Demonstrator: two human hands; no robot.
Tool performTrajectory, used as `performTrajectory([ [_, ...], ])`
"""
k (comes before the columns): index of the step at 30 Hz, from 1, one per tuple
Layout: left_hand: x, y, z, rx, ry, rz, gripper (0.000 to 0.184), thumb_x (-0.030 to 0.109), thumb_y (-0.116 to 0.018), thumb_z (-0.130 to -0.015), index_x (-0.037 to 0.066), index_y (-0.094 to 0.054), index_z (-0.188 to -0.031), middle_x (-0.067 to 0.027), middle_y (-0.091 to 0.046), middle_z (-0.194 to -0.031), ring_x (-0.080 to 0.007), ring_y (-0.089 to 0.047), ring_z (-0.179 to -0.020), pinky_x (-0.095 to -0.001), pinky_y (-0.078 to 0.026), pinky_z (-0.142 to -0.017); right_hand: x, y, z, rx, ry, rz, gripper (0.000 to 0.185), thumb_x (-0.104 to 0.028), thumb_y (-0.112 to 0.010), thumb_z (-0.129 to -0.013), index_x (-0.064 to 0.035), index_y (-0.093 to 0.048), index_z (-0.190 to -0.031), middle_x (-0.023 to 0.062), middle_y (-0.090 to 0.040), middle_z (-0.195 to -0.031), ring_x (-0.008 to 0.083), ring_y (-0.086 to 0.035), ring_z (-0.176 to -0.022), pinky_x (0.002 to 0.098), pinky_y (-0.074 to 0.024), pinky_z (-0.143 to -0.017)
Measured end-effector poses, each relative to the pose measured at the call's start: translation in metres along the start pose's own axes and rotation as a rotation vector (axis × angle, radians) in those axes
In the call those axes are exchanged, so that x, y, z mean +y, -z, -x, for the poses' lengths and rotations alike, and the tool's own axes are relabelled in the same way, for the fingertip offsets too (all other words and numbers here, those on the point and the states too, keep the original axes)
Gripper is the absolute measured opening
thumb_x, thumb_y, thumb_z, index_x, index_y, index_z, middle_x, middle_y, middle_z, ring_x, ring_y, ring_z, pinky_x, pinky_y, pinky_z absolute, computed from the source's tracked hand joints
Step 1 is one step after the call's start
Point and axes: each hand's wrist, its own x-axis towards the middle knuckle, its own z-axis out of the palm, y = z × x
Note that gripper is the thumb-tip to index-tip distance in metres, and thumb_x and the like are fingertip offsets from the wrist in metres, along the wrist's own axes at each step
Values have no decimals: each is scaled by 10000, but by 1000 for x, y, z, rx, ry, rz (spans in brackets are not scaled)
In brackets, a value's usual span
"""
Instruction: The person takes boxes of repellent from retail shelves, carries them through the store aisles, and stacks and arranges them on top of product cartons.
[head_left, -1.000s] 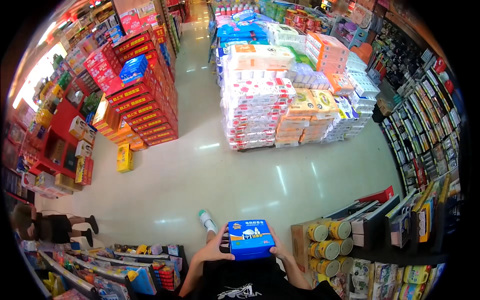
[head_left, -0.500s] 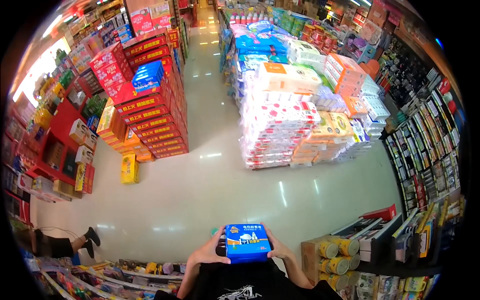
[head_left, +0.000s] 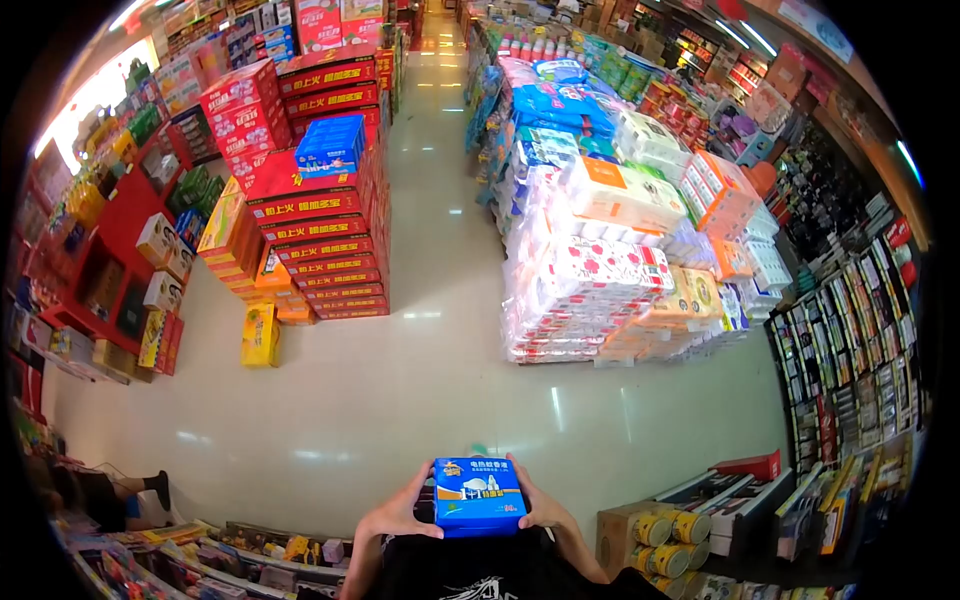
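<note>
A blue box with white and orange print is held level in front of my black shirt, at the bottom centre. My left hand grips its left side, thumb at the lower front corner. On the opposite side, my right hand presses with fingers and thumb. Both hands are closed on the box. Similar blue boxes lie on top of a stack of red cartons at the left.
Wrapped paper packs form a large pile right of centre. A yellow box is on the floor. Shelves with cans stand at lower right. Another person's leg shows at lower left.
The view has shifted, and the red cartons and paper pile appear farther right and lower. The blue box stays between both hands, slightly lower and left in view. My shoe has mostly gone from sight.
</note>
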Motion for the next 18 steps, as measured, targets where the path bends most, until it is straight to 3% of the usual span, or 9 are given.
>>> performTrajectory([
  [7, -2, 35, -26, 66, 134, 268, 1315, 332, -923, -587, -7, -32, -1493, -244, -311, -1445, -323, -389, -1315, -437, -365, -1074, -4, 23, -62, 41, 10, -63, 1439, -683, -812, -526, -27, -6, -1522, 199, -87, -1545, 326, -62, -1451, 435, -64, -1169],
  [10, -6, 60, -43, 88, 54, 121, 1313, 313, -924, -592, -8, -24, -1493, -243, -312, -1445, -311, -414, -1294, -434, -413, -1039, -11, 34, -94, 11, 4, -116, 1440, -669, -825, -519, -29, -16, -1523, 181, -108, -1540, 308, -72, -1449, 425, -80, -1170],
  [13, 14, 89, -63, 69, 138, 208, 1321, 293, -927, -591, -10, -9, -1493, -243, -311, -1446, -305, -436, -1274, -426, -429, -1025, -22, 51, -128, -31, 17, -124, 1445, -638, -848, -507, -35, -17, -1525, 167, -119, -1529, 298, -81, -1446, 421, -95, -1170],
  [18, 10, 127, -98, 92, 79, 170, 1330, 302, -925, -595, -7, 3, -1495, -245, -278, -1467, -306, -466, -1246, -430, -420, -1033, -46, 77, -178, -77, 29, -234, 1448, -530, -901, -507, -62, 13, -1528, 139, -106, -1510, 288, -94, -1439, 422, -125, -1171],
])
